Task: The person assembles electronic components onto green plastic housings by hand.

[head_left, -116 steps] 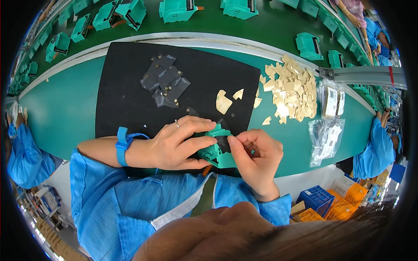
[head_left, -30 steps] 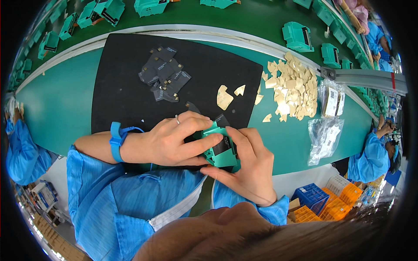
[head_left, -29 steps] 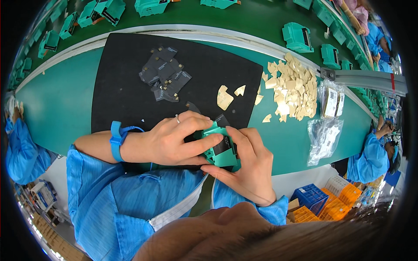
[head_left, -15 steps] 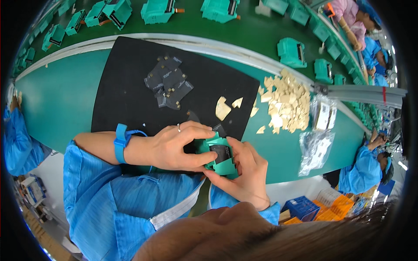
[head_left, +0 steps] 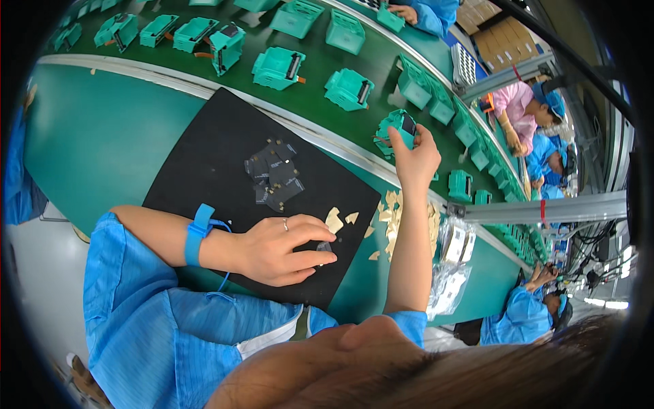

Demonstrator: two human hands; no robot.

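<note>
My right hand (head_left: 417,160) reaches out over the conveyor and grips a green plastic housing (head_left: 402,126) with a dark insert, thumb on one side and fingers on the other. My left hand (head_left: 289,249) hovers low over the black mat (head_left: 197,163), palm down, its fingers apart. Between two of its fingertips shows a small dark flat piece (head_left: 325,247), apparently lying on the mat; any contact is unclear. Farther up the mat lies a loose pile of thin black cards (head_left: 274,172) with small gold-coloured tabs. A blue wrist strap (head_left: 198,235) with a cord circles my left wrist.
Several green housings (head_left: 279,67) stand along the dark green conveyor (head_left: 313,109), behind a pale rail. Cream-coloured scraps (head_left: 334,220) lie on the mat, more beyond my right forearm. Clear plastic bags (head_left: 449,290) sit at the right. Co-workers in blue (head_left: 518,317) and pink (head_left: 512,102) are nearby.
My right hand has carried the green housing from beside my left hand out over the conveyor. My left hand has let go of the housing and is now over the mat. The view has shifted.
</note>
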